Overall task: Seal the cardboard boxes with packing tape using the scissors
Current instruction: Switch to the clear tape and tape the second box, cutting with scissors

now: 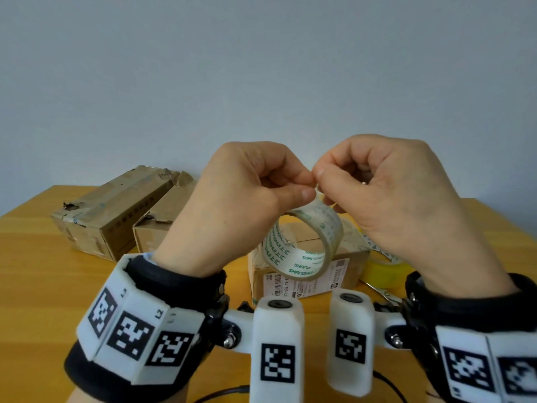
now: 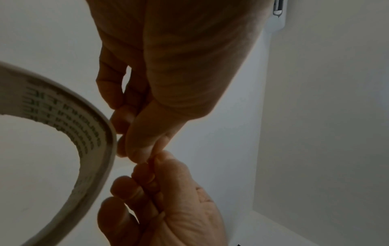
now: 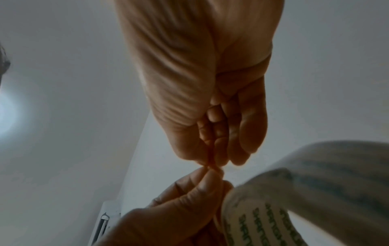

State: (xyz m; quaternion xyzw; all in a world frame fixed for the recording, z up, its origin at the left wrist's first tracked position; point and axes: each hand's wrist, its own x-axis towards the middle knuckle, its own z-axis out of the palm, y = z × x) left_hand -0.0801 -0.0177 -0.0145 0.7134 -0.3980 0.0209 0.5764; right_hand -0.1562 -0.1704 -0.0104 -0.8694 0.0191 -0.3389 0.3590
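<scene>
At the far left of the yellow wooden bench lies a long worn brown cardboard box with torn tape on its top, and a second brown cardboard box sits just beside it on its right, partly hidden behind the left wrist. The left hand is raised above the bench with its fingers curled, and its thumb and forefinger pinch the top rim of a clear roll of packing tape with green lettering. The roll hangs below and between the two hands, its open core facing the camera. In the left wrist view the same roll curves along the left edge, just beside the fingertips. Directly behind and beneath the roll, a third brown cardboard box with a white printed shipping label rests on the bench in the middle. The right hand is also clenched in a pinch, its thumb and forefinger meeting the left hand's fingertips at the roll's upper edge, where the loose end of the tape would be; the end itself is too thin to make out. In the right wrist view the roll lies at lower right of the joined fingertips. Further right, below the right hand, a yellow roll of tape lies on the bench, and the metal scissors lie just in front of it, mostly hidden by the right wrist.
</scene>
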